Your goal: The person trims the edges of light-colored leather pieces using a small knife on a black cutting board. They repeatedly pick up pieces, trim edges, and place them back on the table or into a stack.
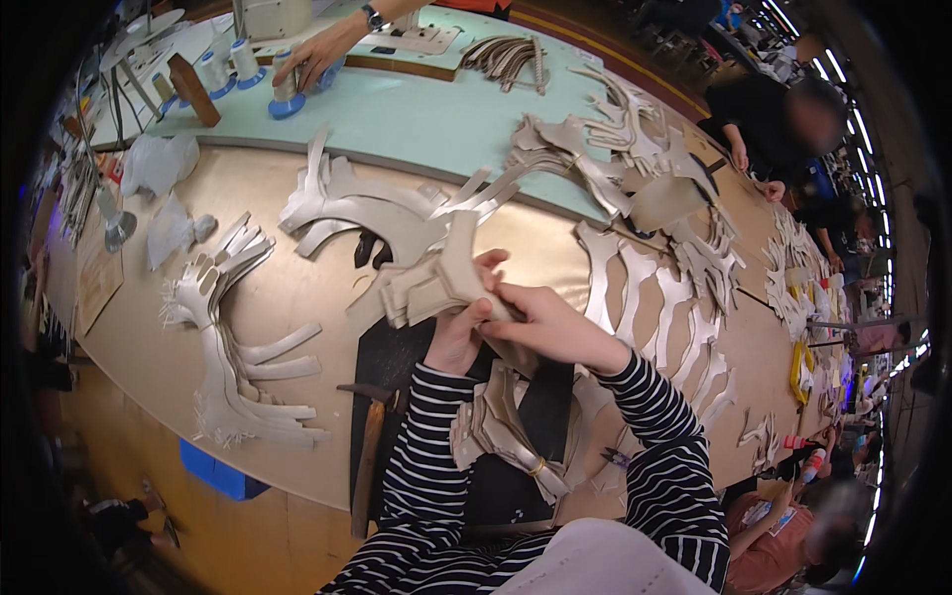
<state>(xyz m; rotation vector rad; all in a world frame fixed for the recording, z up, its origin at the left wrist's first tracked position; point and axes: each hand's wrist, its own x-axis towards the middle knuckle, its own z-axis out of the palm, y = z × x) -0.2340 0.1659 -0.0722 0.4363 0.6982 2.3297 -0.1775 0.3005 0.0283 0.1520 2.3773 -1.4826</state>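
L hand & R hand are clamping fingers on a stack of curved, flat, beige leather-like pieces above the broad tan bench, poss. risking slippage if grip's loosening.

Tan worktable, pale-green tabletop beyond, brn floor lower L (bit shiny), strip lts R

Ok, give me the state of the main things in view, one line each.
Left hand: closed on the held pieces
Right hand: fingers curled on the same pieces
Held pieces: stacked, raised off the table
Hammer: lying down, unheld
Stack at left: layered, ends spread
Thread spool: upright
Plastic bag: crumpled
Snips: lying down; blades too small to judge
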